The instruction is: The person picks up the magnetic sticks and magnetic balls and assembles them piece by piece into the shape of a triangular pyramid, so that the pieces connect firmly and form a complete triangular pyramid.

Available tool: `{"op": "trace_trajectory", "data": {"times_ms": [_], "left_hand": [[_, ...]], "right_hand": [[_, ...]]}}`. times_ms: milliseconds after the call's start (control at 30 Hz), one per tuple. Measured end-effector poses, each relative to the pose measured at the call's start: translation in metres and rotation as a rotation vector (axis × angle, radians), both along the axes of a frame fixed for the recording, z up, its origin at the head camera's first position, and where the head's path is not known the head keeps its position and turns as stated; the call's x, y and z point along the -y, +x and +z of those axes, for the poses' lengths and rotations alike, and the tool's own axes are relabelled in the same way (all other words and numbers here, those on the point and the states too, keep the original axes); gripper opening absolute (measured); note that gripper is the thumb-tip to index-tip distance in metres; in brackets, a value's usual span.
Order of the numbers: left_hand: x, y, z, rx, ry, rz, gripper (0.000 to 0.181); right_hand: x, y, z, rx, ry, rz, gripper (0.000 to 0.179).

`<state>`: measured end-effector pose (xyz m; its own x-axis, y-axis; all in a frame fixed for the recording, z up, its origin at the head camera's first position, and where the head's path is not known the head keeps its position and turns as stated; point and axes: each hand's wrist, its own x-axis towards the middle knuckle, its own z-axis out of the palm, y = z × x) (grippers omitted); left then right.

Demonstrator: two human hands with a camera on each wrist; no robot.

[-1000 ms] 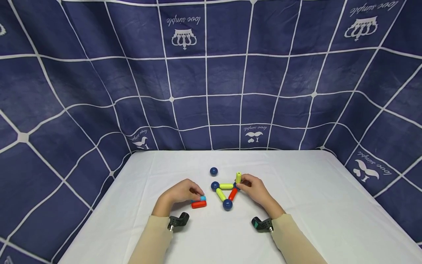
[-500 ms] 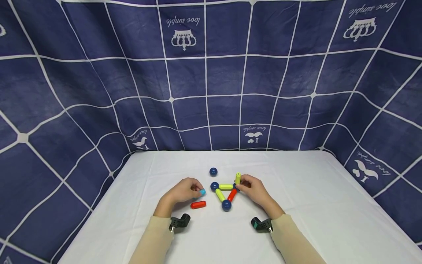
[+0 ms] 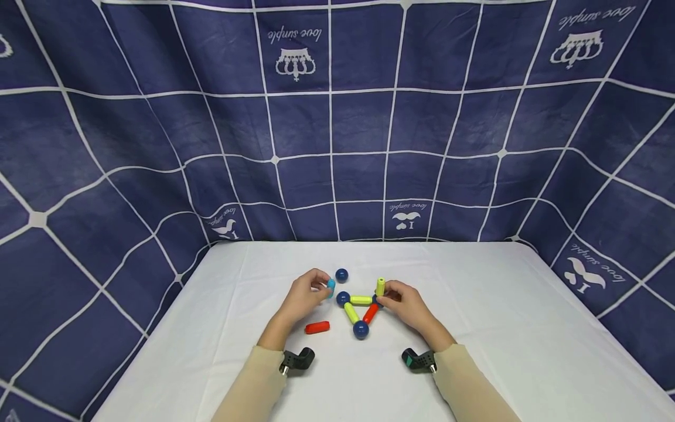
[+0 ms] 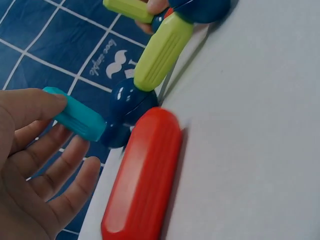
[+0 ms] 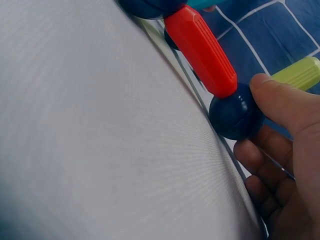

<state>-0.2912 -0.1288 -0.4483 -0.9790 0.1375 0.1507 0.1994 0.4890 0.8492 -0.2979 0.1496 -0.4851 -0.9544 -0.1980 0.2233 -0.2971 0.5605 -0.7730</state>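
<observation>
My left hand pinches a light blue magnetic rod between thumb and fingertips, held nearly upright just left of a flat triangle of rods and balls. Two yellow-green rods and a red rod join dark blue balls at the triangle's corners. With thumb and fingers, my right hand grips the far right corner ball. From that ball a third yellow-green rod stands upright, its foot by the thumb. The near corner ball rests on the white cloth.
One loose dark blue ball lies beyond the triangle, close to the light blue rod. A loose red rod lies nearer, below my left hand. White cloth covers the table, and a navy checked curtain hangs behind and at the sides.
My left hand has lifted the light blue rod from beside the loose red rod, carried it forward and turned it upright. The right hand stays on its corner ball.
</observation>
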Motion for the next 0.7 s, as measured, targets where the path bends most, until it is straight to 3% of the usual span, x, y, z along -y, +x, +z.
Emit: {"op": "trace_trajectory", "data": {"times_ms": [267,700], "left_hand": [[-0.010,0.001,-0.003,-0.020,0.096,0.037,0.021],[-0.019,0.001,-0.009,0.012,0.126,-0.012,0.022]], "right_hand": [[0.000,-0.001,-0.002,-0.011,-0.004,0.011,0.018],[0.000,-0.001,-0.004,-0.003,0.004,0.000,0.019]]}}
